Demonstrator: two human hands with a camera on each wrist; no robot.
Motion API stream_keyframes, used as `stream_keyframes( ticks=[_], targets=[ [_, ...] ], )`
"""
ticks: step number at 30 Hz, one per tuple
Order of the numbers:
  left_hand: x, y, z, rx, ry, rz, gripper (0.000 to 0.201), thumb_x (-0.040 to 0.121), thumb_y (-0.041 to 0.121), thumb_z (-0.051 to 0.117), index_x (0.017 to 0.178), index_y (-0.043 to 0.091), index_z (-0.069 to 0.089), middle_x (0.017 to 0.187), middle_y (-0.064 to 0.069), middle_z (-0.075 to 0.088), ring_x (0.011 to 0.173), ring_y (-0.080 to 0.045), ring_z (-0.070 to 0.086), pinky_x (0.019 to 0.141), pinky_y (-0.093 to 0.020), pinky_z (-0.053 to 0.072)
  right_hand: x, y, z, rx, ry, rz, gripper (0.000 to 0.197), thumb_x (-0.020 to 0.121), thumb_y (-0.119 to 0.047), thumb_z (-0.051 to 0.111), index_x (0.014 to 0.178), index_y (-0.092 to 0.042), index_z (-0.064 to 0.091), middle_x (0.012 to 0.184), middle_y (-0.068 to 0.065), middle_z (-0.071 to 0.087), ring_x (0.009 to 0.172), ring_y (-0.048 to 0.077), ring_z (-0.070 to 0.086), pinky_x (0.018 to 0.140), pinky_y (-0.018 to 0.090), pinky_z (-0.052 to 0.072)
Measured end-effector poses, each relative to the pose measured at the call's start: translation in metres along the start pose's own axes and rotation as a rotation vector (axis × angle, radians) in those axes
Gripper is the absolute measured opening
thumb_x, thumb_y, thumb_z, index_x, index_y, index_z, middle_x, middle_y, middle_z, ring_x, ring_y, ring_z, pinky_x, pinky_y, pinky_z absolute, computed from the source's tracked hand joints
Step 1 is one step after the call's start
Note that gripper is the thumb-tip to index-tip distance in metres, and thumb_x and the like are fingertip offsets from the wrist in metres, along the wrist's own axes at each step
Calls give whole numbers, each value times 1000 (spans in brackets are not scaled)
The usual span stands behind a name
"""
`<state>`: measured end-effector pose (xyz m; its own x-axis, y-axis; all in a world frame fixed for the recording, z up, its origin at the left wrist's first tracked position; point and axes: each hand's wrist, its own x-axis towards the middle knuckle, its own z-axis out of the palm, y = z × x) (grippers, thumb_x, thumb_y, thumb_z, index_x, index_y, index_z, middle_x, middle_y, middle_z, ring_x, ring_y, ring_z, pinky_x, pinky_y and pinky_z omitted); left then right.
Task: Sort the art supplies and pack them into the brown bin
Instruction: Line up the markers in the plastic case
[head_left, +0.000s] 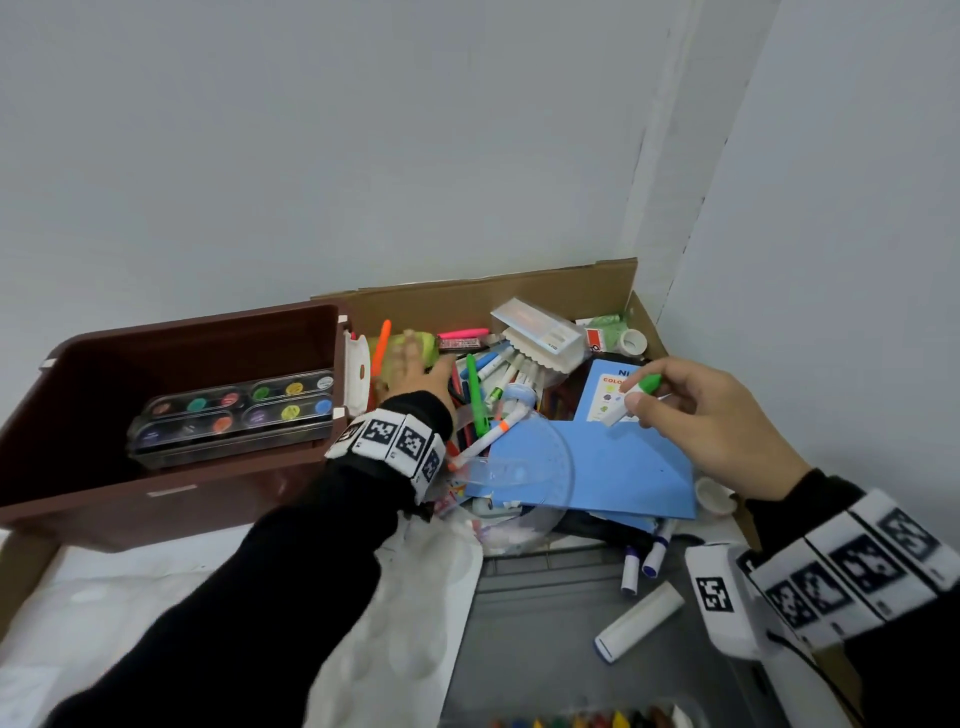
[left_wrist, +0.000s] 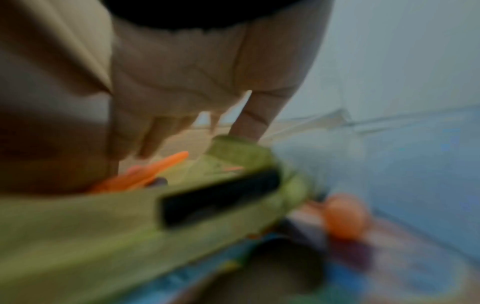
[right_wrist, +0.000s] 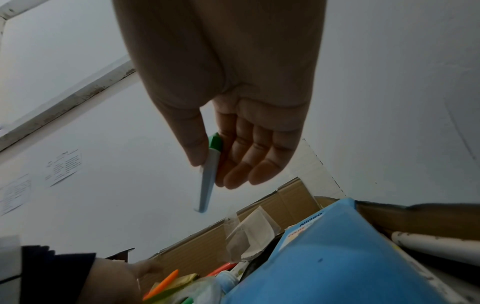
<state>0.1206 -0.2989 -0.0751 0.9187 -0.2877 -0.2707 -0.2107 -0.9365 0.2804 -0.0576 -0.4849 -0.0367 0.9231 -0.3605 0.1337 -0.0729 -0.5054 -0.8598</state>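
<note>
The right hand (head_left: 711, 415) pinched a green-capped marker (head_left: 631, 399) above the blue sheet (head_left: 613, 467) — the left hand (head_left: 410, 371), fingers spread, reached over the cardboard box's (head_left: 467, 296) clutter beside the brown bin (head_left: 171, 405), room left around its paint palette (head_left: 234, 415).

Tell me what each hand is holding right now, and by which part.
The right hand pinches a green-capped white marker near its cap end. The left hand holds nothing; its fingers reach out over a yellow-green pouch.
</note>
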Motion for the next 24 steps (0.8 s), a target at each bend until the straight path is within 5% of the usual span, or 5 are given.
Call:
stream_keyframes(
  ticks=[5,12,14,22,24],
  targets=[
    [1,3,8,-156,-185,-292,57,93,20,48,144,7,23,151,-14,22,138,-30,24,110,-43,22,4,2,5,11,-2,-2,6,87,-14,62,85,-19,65,89,29,61,79,45,55,72,49,48],
    [2,17,4,-48,-140,-106,29,95,13,43,120,-1,49,114,-17,59,96,-31,56,78,-31,43,18,2,16,36,-1,-1,4,88,-14,61,88,-12,65,88,22,62,70,40,55,72,47,49],
    [-1,22,4,-88,-148,-97,26,93,8,42,115,-3,51,97,-13,61,91,-30,56,72,-28,41,20,2,19,48,-13,4,5,88,-13,61,89,-9,65,90,21,63,68,34,52,71,41,48],
    [5,16,8,-316,-80,-7,8,89,17,50,87,20,57,116,-4,57,110,-29,53,98,-39,41,24,3,28,26,-42,38,8,88,-12,60,93,-7,65,82,8,62,68,20,54,74,33,49],
    [14,12,7,-574,32,-106,22,89,17,55,110,14,53,107,-6,57,102,-26,54,85,-34,47,24,4,29,23,-40,36,8,89,-12,60,94,-7,64,83,9,62,68,20,54,76,35,50]
  ],
)
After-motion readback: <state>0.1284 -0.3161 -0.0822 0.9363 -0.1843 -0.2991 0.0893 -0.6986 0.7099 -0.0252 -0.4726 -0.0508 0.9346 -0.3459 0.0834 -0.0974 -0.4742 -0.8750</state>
